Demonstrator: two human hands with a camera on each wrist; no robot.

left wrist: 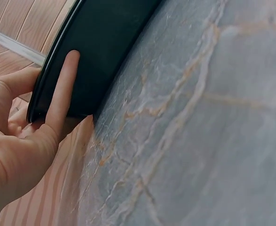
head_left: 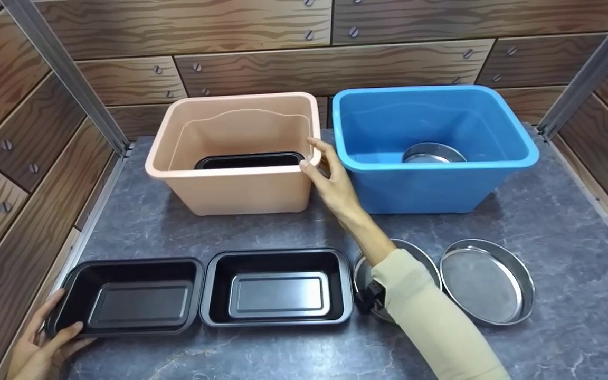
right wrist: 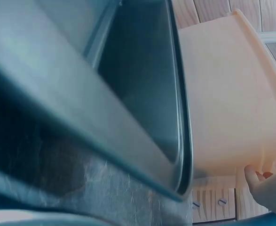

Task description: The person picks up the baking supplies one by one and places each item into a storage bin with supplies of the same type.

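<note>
At the front left, my left hand [head_left: 43, 338] grips the outer end of a black loaf pan [head_left: 140, 303]. In the left wrist view its thumb [left wrist: 65, 89] lies along the pan's outer wall, while the other fingers are partly hidden behind the end. My right hand [head_left: 333, 184] holds the front right corner of a peach plastic bin [head_left: 240, 192], thumb and index finger at the rim. Its remaining fingers are largely hidden between the two bins. Inside that bin sits another black loaf pan [head_left: 251, 160], mostly concealed by the front wall.
A second black loaf pan [head_left: 277, 293] stands beside the gripped one. Right of it are two round metal pans, the nearer one [head_left: 409, 253] partly covered by my right sleeve, the other [head_left: 486, 285] in full view. A blue bin [head_left: 415, 190] contains a round metal pan [head_left: 433, 152].
</note>
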